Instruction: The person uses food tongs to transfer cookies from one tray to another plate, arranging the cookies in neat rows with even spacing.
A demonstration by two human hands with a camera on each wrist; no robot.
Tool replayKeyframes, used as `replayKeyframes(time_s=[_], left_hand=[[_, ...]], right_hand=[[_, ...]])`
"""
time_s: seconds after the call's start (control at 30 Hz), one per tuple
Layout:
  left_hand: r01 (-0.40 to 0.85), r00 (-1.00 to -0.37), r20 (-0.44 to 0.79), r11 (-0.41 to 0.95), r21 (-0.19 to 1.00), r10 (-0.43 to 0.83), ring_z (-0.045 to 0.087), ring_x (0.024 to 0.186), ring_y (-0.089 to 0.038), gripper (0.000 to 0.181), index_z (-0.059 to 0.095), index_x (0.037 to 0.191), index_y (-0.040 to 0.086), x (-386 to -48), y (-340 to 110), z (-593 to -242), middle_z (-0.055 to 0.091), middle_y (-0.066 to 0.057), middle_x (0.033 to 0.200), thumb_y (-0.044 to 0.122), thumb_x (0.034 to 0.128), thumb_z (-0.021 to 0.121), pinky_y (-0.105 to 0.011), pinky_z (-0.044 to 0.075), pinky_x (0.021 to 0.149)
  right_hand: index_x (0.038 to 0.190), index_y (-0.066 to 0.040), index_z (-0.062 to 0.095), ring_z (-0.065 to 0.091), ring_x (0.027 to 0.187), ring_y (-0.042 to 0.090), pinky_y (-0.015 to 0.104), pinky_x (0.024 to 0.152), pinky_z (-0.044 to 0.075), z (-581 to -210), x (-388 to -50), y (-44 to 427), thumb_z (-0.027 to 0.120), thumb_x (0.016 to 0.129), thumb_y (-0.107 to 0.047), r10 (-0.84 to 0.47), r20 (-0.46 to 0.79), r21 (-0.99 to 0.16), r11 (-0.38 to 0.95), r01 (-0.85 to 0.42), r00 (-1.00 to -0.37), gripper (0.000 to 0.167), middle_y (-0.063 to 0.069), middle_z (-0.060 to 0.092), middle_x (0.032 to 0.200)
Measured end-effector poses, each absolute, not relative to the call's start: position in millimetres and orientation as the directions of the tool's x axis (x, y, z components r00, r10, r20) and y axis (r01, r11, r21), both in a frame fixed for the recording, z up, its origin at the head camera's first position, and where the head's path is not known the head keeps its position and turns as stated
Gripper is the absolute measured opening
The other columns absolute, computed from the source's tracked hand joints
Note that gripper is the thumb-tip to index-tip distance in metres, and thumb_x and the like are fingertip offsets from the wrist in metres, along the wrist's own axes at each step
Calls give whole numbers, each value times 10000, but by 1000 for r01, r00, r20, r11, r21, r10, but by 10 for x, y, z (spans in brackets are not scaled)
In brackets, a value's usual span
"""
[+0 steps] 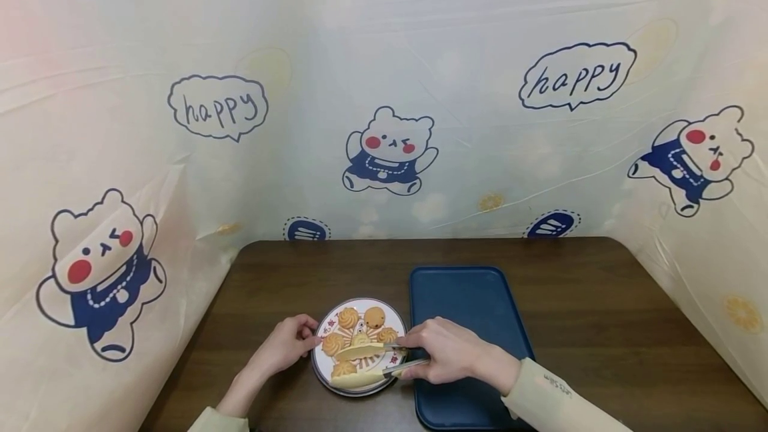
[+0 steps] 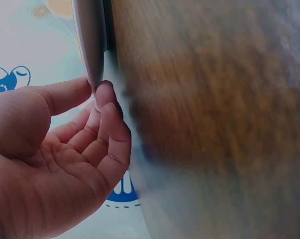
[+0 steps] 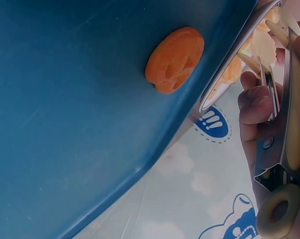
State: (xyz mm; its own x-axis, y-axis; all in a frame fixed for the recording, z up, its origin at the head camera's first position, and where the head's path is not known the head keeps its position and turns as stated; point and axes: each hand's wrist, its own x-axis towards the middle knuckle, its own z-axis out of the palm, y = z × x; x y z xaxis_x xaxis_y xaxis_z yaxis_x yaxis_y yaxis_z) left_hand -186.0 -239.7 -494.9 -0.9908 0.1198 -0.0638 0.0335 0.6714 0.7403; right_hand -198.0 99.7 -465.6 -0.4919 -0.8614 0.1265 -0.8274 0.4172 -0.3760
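On the table's near side, a round white plate [image 1: 393,319] with printed red characters carries several golden cookies [image 1: 348,317], some swirled. My left hand [image 1: 288,345] pinches the plate's left rim between thumb and fingertips, as the left wrist view shows. My right hand [image 1: 447,351] grips tongs [image 1: 359,379] with pale yellow tips and a metal body. The tongs' tips are spread apart over the plate's lower half, near the cookies there. Whether they touch a cookie, I cannot tell. In the right wrist view, a single cookie [image 3: 174,59] lies on the blue tray [image 3: 80,99].
A dark blue rectangular tray [image 1: 459,299] lies just right of the plate, partly under my right hand and forearm. Both sit on a brown wooden table [image 1: 588,325]. A printed cloth [image 1: 480,152] with cartoon bears hangs around its back and sides.
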Motion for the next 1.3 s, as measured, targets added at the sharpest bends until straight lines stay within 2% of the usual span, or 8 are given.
replayKeyframes(time_s=[0.57,0.83,0.93,1.0,1.1,1.23,1.3], left_hand=[[-12,-992,-93,687,727,80,550,595,-164,196,664,1031,-2,-1850,-2373,-4924,548,-25,739,60,870,757,-282,429,518],[3,-992,-84,677,736,96,553,591,-171,204,660,1032,-8,-1855,-2379,-4934,550,-26,734,64,870,759,-283,429,510],[5,-992,-83,675,738,99,555,593,-175,207,658,1035,-9,-1858,-2380,-4938,550,-27,737,68,871,760,-285,430,510],[-2,-992,-89,675,738,94,556,593,-175,201,659,1032,-6,-1859,-2378,-4941,550,-29,737,64,872,758,-287,431,511],[-23,-991,-106,679,733,82,554,595,-173,192,660,1032,0,-1861,-2371,-4943,551,-32,738,54,873,753,-288,432,516],[-41,-990,-124,685,727,72,554,600,-170,188,660,1040,1,-1862,-2363,-4940,551,-36,743,41,877,745,-286,437,521],[-41,-990,-122,685,727,71,555,601,-170,186,660,1042,-3,-1861,-2364,-4933,551,-36,745,35,880,741,-288,438,522]], right_hand=[[1272,-113,687,606,784,-14,127,675,450,-4635,-1975,989,672,932,-474,-862,132,-379,413,-828,-490,496,-20,701,1160],[1292,-108,671,653,918,20,180,740,512,-4585,-1947,1025,666,929,-495,-854,148,-372,420,-828,-499,531,3,694,1188],[1307,-104,659,661,1003,60,226,796,536,-4545,-1941,1080,661,928,-508,-842,162,-370,432,-823,-515,554,22,682,1223],[1314,-109,655,668,988,69,236,801,539,-4519,-1941,1132,661,925,-514,-829,169,-375,446,-813,-533,561,26,680,1231],[1317,-109,653,672,843,61,224,737,532,-4481,-1942,1238,664,921,-519,-808,173,-391,469,-792,-563,570,40,678,1235],[1326,-104,646,675,820,91,244,729,538,-4438,-1926,1407,673,913,-522,-779,172,-395,507,-766,-604,588,49,679,1233],[1331,-98,642,677,866,103,251,749,542,-4424,-1911,1496,683,912,-509,-767,173,-389,524,-758,-618,588,52,679,1231]])
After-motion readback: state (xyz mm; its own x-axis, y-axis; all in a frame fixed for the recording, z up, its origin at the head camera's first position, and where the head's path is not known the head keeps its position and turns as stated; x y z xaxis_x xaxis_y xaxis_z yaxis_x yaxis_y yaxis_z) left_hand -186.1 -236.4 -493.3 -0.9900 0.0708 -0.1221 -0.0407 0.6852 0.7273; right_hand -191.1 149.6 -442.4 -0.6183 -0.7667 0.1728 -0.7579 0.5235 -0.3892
